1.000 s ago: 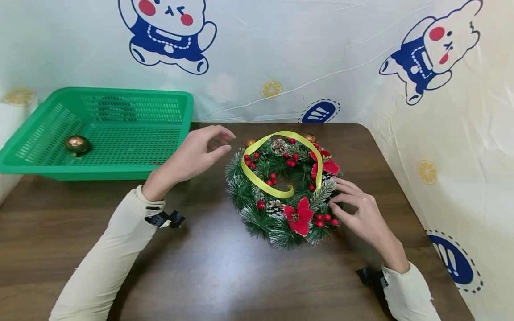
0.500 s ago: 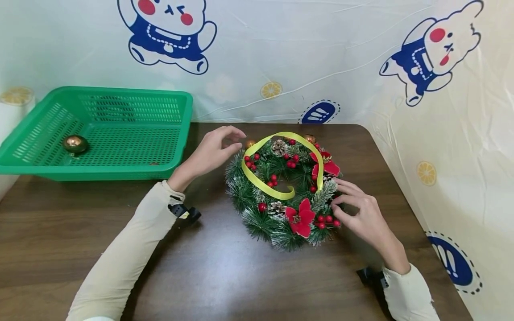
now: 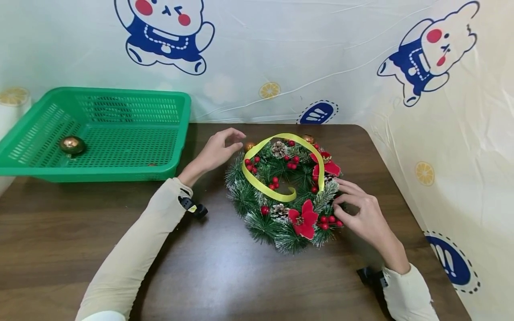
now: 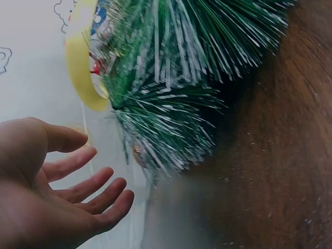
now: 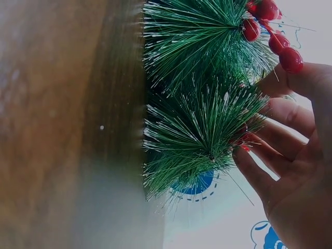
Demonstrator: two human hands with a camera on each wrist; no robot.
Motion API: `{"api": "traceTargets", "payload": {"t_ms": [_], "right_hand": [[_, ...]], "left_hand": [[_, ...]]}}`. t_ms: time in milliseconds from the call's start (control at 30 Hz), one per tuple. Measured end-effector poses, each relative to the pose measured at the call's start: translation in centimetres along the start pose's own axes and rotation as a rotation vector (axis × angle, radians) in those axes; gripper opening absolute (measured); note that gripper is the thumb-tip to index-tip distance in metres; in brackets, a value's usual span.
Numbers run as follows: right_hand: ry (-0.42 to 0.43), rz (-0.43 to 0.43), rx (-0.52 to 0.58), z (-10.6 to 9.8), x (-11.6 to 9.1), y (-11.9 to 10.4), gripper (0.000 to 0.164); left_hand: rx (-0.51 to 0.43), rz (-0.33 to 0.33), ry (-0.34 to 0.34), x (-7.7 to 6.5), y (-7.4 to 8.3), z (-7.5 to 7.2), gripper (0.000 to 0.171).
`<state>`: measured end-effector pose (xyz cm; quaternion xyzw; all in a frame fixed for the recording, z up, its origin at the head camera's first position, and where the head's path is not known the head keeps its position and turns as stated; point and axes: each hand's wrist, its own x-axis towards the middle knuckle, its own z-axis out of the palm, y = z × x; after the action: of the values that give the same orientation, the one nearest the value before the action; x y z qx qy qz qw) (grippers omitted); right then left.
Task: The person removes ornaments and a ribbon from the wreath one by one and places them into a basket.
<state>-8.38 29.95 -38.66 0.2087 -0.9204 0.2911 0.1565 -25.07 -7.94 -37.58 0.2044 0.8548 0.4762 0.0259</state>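
A green Christmas wreath (image 3: 257,223) with frosted needles, red poinsettias, berries and pine cones lies on the table. A yellow ribbon (image 3: 263,188) curves over its top, one end curling above the centre hole. At the wreath's right edge, my right hand (image 3: 363,216) pinches the greenery with thumb and forefinger, its other fingers among the needles by the red berries (image 5: 290,59). My left hand (image 3: 217,151) hovers off the upper left side, fingers loosely bent and holding nothing. Beside it, a copper-coloured ball (image 3: 250,146) shows at the wreath's back; another ball (image 3: 308,138) sits farther right.
A green plastic basket (image 3: 96,171) stands at the back left, holding a shiny copper ball (image 3: 72,146) and a small red item. The brown wooden table (image 3: 225,276) ends at a cartoon-printed cloth (image 3: 241,53) behind and on the right.
My left hand has moved right, from beside the basket toward the wreath's upper left. The wreath has shifted very slightly right and nearer, while my right hand stays at its edge.
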Motion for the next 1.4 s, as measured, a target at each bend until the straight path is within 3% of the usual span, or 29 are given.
{"api": "traceTargets", "payload": {"t_ms": [167,400,700,867,1133,1400], "right_hand": [[0.002,-0.007,0.016,0.2,0.0,0.1,0.016],[0.002,0.003,0.037,0.4,-0.1,-0.1,0.018],[0.009,0.001,0.053,0.4,0.1,0.0,0.020],[0.009,0.010,0.048,0.4,0.1,0.1,0.019],[0.011,0.026,0.036,0.3,0.0,0.0,0.017],[0.008,0.028,0.050,0.3,0.0,0.0,0.018]], "left_hand": [[-0.032,-0.036,-0.008,0.4,-1.1,0.5,0.030],[-0.212,-0.119,-0.037,1.0,-2.3,1.2,0.033],[-0.335,-0.174,-0.107,1.4,-2.5,2.2,0.041],[-0.318,-0.176,-0.106,1.7,-2.4,2.7,0.039],[-0.251,-0.141,-0.041,1.7,-2.5,2.8,0.028],[-0.320,-0.128,0.009,1.7,-2.1,2.3,0.028]]}}
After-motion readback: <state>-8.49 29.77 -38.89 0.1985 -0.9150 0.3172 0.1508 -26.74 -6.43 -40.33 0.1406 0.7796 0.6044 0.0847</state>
